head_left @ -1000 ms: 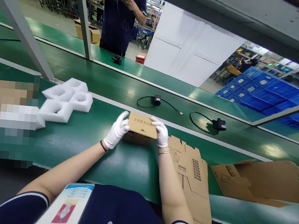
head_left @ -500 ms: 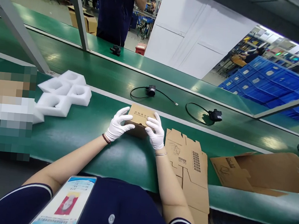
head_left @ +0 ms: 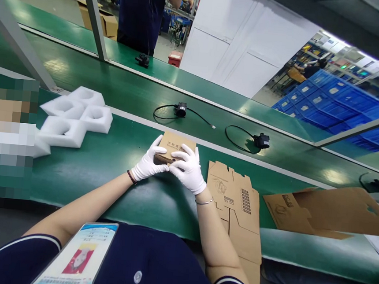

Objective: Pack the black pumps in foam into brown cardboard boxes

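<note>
A small brown cardboard box (head_left: 176, 139) with dark print on its lid stands on the green bench before me, its front side in shadow. My left hand (head_left: 147, 161), in a white glove, grips the box's left side with the thumb at the lower front. My right hand (head_left: 189, 169), also gloved in white, lies over the right part of the lid and front edge, fingers bent onto it. The thumbs almost meet at the front. Just right of my right hand lie flat unfolded cartons (head_left: 229, 194). What the box contains is hidden.
White foam blocks with round holes (head_left: 75, 114) lie at left. Behind the bench edge, a green conveyor carries black cabled devices (head_left: 181, 110). Another folded carton (head_left: 339, 212) is at right. Metal posts (head_left: 96, 16) rise at left; a person (head_left: 139, 14) stands across.
My right hand has shifted left across the front and lid of the box, its fingers further over the top. The cabled devices on the conveyor appear further left.
</note>
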{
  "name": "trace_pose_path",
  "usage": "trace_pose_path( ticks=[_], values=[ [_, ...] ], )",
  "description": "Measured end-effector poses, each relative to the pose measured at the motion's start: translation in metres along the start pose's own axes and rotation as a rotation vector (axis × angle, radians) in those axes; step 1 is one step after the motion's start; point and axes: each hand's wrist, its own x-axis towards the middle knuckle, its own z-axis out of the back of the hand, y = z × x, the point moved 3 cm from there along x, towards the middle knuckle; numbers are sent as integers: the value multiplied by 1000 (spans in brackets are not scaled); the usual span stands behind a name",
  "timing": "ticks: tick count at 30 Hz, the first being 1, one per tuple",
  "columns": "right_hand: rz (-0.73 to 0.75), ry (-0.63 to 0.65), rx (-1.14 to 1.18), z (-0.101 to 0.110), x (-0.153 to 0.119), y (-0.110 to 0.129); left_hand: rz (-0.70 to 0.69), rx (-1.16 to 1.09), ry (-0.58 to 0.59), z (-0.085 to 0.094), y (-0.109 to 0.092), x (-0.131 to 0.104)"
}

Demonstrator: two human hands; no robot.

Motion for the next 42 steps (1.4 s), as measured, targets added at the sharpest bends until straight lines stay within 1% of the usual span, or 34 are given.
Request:
trace_pose_path(
  ticks=[1,3,4,5,7,8,10,13,16,20,26,30,33,38,42],
  values=[
    [-1,-44,-11,-1,-1,0,47,-15,-16,-2,-1,0],
    [17,-189,-51,-2,-7,-1,113,-21,-65,-5,-4,0],
    [49,-240,-84,-4,-9,-1,136,-23,-90,-6,-5,1],
    [90,-261,-126,-6,-12,-1,157,-31,-112,-7,-5,1],
    [161,-240,-222,-10,-16,-1,191,-51,-134,-8,-4,2],
    [171,-223,-264,-11,-17,-2,200,-57,-138,-9,-2,2],
    [151,-222,-314,-13,-18,-4,200,-59,-142,-9,2,2],
    [92,-277,-330,-15,-19,-5,192,-38,-153,-8,8,3],
    [41,-307,-316,-18,-21,-6,212,-23,-156,-6,9,3],
    [8,-310,-256,-21,-21,-5,229,-45,-154,-8,6,3],
    [-60,-329,-208,-19,-16,-2,253,-1,-226,-9,0,6],
    [-57,-328,-161,-18,-15,-1,226,-31,-201,-10,-1,9],
    [-87,-330,-163,-19,-11,-4,222,-2,-215,-11,1,11],
    [-118,-367,-117,-20,-1,-14,218,1,-275,-14,13,19],
    [-167,-404,-72,-21,1,-22,207,-10,-255,-14,16,24]
  ],
)
